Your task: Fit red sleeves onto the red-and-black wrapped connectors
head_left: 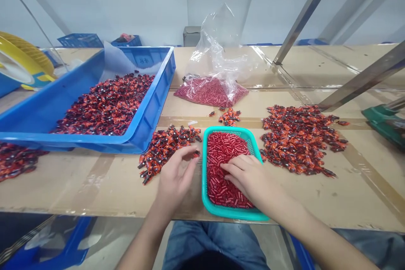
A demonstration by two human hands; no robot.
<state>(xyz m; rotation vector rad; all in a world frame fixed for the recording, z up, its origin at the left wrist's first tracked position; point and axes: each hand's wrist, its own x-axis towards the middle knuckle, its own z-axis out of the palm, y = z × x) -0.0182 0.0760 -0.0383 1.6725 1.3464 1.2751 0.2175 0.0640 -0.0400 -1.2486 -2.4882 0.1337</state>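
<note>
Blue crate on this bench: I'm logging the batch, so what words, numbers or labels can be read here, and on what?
None can be read. The blue plastic crate has a mark on its far wall, too blurred to read. No legible text shows on the clear plastic bag or teal tray.

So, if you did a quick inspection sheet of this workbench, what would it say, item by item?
Surface: cardboard-topped bench with strips of brown tape.
Job's things: teal tray of red tubes; red-and-black pieces piled beside it.
Clutter: blue crate of similar pieces; plastic bag of red tubes; another pile.
Hands: left hand at the pile's edge; right hand resting on the tubes.
Cables: nothing seen.
Surroundings: yellow reel, green machine part, steel struts, windows.
</note>
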